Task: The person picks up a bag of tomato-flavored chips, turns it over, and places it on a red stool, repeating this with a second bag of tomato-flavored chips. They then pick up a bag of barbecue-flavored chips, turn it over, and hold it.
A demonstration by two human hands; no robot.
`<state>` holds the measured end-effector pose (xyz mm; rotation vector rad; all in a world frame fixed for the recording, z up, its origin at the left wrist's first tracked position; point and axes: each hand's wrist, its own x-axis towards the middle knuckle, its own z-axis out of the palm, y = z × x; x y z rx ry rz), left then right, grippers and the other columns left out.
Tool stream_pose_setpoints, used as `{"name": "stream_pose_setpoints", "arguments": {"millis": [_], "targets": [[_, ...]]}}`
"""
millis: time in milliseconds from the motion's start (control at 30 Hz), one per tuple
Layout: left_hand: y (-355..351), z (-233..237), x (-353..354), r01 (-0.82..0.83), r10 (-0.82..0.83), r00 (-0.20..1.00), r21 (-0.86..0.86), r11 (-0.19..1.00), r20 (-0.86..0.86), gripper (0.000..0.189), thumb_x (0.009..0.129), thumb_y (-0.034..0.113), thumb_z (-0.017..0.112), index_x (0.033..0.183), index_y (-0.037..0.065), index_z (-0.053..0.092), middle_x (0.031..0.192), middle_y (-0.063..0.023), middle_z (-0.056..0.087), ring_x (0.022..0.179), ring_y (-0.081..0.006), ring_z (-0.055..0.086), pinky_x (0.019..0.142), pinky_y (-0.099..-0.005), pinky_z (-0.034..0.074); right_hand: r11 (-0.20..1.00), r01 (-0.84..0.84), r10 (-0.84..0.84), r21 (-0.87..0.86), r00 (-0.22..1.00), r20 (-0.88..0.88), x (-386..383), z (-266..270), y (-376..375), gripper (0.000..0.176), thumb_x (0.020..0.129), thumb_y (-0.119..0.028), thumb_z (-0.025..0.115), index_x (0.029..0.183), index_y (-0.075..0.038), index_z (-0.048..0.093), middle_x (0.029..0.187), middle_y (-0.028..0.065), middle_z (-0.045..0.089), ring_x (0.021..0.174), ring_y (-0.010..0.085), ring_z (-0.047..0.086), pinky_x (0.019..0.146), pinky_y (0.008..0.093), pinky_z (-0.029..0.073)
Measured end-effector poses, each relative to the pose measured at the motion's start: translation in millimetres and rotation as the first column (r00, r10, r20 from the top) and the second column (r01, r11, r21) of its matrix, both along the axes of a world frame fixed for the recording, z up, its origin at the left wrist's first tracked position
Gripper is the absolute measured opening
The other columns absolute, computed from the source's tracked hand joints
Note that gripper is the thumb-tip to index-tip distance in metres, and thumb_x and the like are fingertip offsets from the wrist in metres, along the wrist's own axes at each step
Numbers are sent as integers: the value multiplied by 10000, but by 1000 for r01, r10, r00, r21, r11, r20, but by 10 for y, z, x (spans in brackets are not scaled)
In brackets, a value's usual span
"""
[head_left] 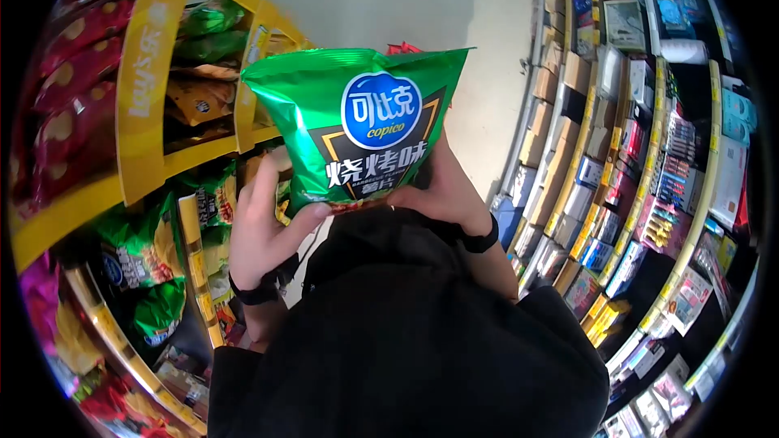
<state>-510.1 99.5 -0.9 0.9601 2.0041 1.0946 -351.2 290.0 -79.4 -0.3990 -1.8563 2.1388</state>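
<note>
A green bag of potato chips (312, 109) with a blue "copico" oval and a dark label is held up in front of my chest, its printed front facing me. My left hand (264, 223) grips the lower left side, thumb against the front and fingers partly behind. At the lower right, my right hand (445, 186) holds the bag with its thumb along the bottom edge; its other fingers are hidden behind. Dark bands circle both wrists. Something red peeks out behind the bag's top edge, too little of it showing to name.
On the left, a yellow Lay's shelf frame (150, 73) holds chip bags, with more green bags (134, 247) on the shelves below. To the right stand long curved-looking racks (584, 126) of boxes and stationery-like packages. Pale floor (495, 57) runs between them.
</note>
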Motion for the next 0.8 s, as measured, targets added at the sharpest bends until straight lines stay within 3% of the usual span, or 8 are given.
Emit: {"name": "stream_pose_setpoints", "arguments": {"millis": [100, 267, 400, 467, 533, 667, 733, 800], "targets": [[286, -164, -160, 146, -144, 985, 14, 989, -92, 540, 775, 182, 765, 1213, -15, 519, 1029, -181, 657, 967, -315, 647, 865, -363, 488, 993, 118, -120, 22, 986, 119, 70, -50, 53, 1135, 646, -188, 896, 1477, -3, 145, 1396, 169, 431, 1314, 260, 412, 1069, 374, 360], [802, -499, -171, 314, -315, 948, 35, 949, 36, 498, 787, 204, 762, 1187, -4, 550, 1039, -159, 664, 964, -296, 654, 846, -352, 497, 916, 358, -313, -181, 920, 236, 354, -259, 108, 1078, 670, -102, 866, 1474, -10, 154, 1369, 137, 440, 1288, 231, 417, 1057, 368, 376], [1209, -938, -45, 330, -324, 931, -11, 944, 169, 438, 875, 267, 687, 1199, 4, 553, 1059, -157, 658, 969, -270, 653, 850, -343, 500, 786, 487, -386, -381, 868, 313, 577, -844, 272, 891, 733, -29, 796, 1438, -10, 251, 1324, 123, 485, 1220, 212, 486, 1017, 346, 419], [1400, -1279, 11, 308, -269, 916, -96, 946, 296, 397, 920, 284, 637, 1189, 3, 559, 1052, -151, 660, 968, -258, 653, 848, -338, 501, 724, 585, -498, -366, 810, 310, 701, -1301, 315, 748, 804, -36, 732, 1416, -20, 302, 1294, 115, 512, 1176, 211, 525, 993, 342, 444], [1567, -1837, 52, 275, -224, 931, -151, 949, 289, 358, 987, 294, 534, 1200, 9, 567, 969, -120, 634, 860, -164, 617, 738, -286, 476, 612, 680, -576, -404, 733, 362, 795, -1744, 380, 666, 860, -51, 681, 1414, -37, 311, 1274, 103, 531, 1160, 214, 546, 978, 349, 463], [1630, -3369, 70, 212, -117, 951, -325, 922, 287, 457, 935, 376, 607, 1130, -35, 555, 1038, -169, 674, 948, -263, 668, 815, -336, 503, 574, 767, -572, -286, 626, 531, 1053, -2638, 553, 703, 819, -110, 765, 1355, -9, 322, 1215, 116, 538, 1086, 208, 573, 912, 350, 499], [1491, -4243, 118, 142, -111, 989, -418, 897, 98, 580, 906, 439, 635, 1242, -16, 505, 1195, -201, 610, 992, -287, 637, 885, -353, 481, 694, 717, -558, -68, 595, 578, 1237, -3225, 634, 799, 766, -200, 827, 1349, 1, 320, 1208, 160, 565, 1042, 244, 605, 873, 354, 519], [1457, -4844, 178, 24, -26, 1000, -490, 871, 1, 727, 834, 465, 695, 1257, -74, 450, 1216, -258, 588, 1147, -396, 564, 948, -417, 454, 783, 612, -532, 114, 562, 633, 1333, -3599, 737, 846, 739, -243, 851, 1349, 0, 318, 1218, 192, 573, 1045, 270, 611, 874, 359, 519]]}}
